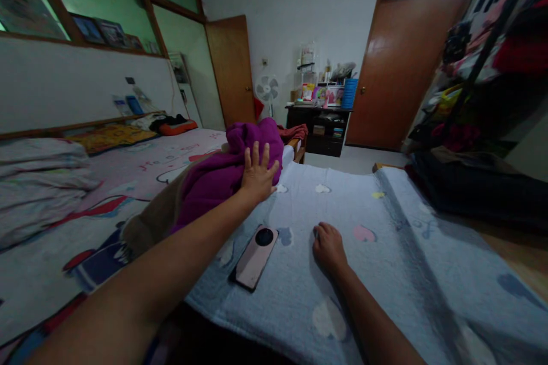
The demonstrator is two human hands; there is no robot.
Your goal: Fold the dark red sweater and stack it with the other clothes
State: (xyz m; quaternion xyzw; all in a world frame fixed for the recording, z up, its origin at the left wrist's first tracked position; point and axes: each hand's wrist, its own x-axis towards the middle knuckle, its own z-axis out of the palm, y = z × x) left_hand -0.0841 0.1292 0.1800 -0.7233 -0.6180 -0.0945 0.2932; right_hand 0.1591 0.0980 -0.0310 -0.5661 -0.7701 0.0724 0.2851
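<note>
My left hand (257,175) lies with fingers spread on a bundled purple cloth (209,182), which has a grey-brown side; whether it is a garment or a blanket I cannot tell. My right hand (329,246) rests on the light blue patterned bedspread (359,279), its fingers curled in. Anything inside that closed hand is hidden. Between my forearms a pinkish smartphone (257,259) lies back side up, its round dark camera ring at the far end.
On the left is another bed surface (145,168) with crumpled bedding (40,182). Dark folded clothes (475,188) are piled at right, below hanging clothes (514,57). A fan (267,89), a loaded dark cabinet (317,131) and a wooden door (411,63) stand beyond.
</note>
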